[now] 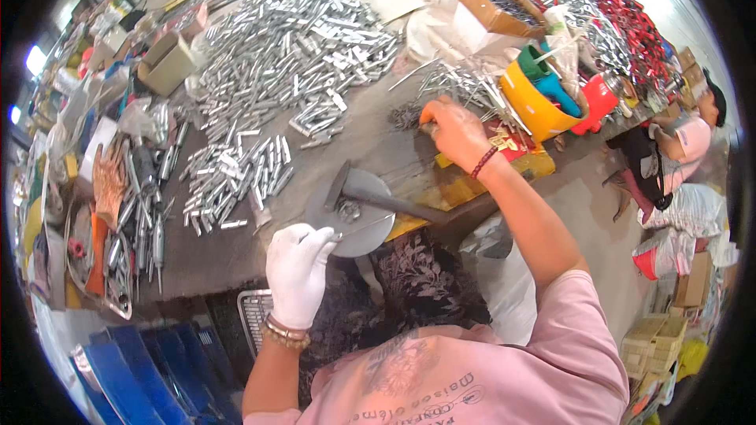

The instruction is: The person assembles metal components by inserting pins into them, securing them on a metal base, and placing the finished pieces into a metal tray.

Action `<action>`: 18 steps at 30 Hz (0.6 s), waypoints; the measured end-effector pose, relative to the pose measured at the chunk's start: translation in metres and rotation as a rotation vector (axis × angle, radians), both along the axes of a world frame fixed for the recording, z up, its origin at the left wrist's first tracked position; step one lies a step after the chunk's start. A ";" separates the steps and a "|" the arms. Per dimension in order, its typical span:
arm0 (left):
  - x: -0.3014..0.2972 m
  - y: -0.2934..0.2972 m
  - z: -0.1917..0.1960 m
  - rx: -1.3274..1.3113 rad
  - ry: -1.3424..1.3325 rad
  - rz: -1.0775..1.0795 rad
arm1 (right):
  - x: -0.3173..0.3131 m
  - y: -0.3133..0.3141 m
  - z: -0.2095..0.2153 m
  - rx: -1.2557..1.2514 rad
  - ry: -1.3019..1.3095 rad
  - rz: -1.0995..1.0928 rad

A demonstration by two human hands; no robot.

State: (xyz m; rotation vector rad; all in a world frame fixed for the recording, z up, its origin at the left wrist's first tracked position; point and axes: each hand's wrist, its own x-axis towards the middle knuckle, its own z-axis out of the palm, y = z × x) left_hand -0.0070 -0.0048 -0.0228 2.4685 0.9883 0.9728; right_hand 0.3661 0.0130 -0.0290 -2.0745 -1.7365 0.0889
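My left hand (298, 266), in a white glove, pinches a thin metal pin (352, 228) at the edge of a round grey metal disc (370, 232) on the workbench. A hammer (378, 198) lies across that disc, its dark head to the left. My right hand (455, 132), bare with an orange fingertip cover and a red bead bracelet, reaches forward. Its fingers press down into a small heap of thin metal pins (457, 83) next to a yellow bucket (529, 104). Whether it grips any pin is hidden by the fingers.
A large pile of short silver metal tubes (291, 47) covers the bench ahead and to the left. Cardboard boxes (167, 63), a brown tray of parts (496, 1) and red-handled tools (630, 24) line the back. Another person (693, 134) sits at the far right.
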 end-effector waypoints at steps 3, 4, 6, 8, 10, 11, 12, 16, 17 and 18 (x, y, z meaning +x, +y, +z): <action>0.008 0.009 -0.005 -0.014 -0.008 -0.014 | 0.001 -0.001 0.003 0.066 -0.140 0.047; 0.009 0.011 -0.006 -0.006 -0.014 -0.011 | 0.002 0.001 -0.001 0.065 -0.167 0.043; 0.009 0.014 -0.009 0.000 -0.018 0.007 | 0.001 0.003 -0.003 0.063 -0.215 0.053; 0.012 0.021 -0.010 0.021 -0.076 0.002 | -0.006 0.004 0.005 0.076 -0.204 0.049; 0.008 0.018 0.004 -0.019 -0.041 -0.015 | -0.016 -0.004 0.017 0.134 -0.138 0.048; 0.009 0.018 0.015 -0.058 -0.010 -0.043 | -0.018 -0.012 0.022 0.136 -0.120 0.064; -0.001 0.015 0.011 0.029 -0.023 -0.064 | -0.025 -0.012 0.026 0.183 -0.100 0.088; -0.003 0.004 -0.015 -0.015 0.011 -0.039 | -0.016 -0.016 -0.015 0.168 0.017 0.097; -0.002 0.000 -0.010 -0.036 0.036 -0.040 | -0.013 -0.020 -0.015 0.107 0.025 0.064; -0.002 -0.003 -0.008 -0.003 -0.014 -0.039 | -0.014 -0.023 -0.011 0.098 0.014 0.073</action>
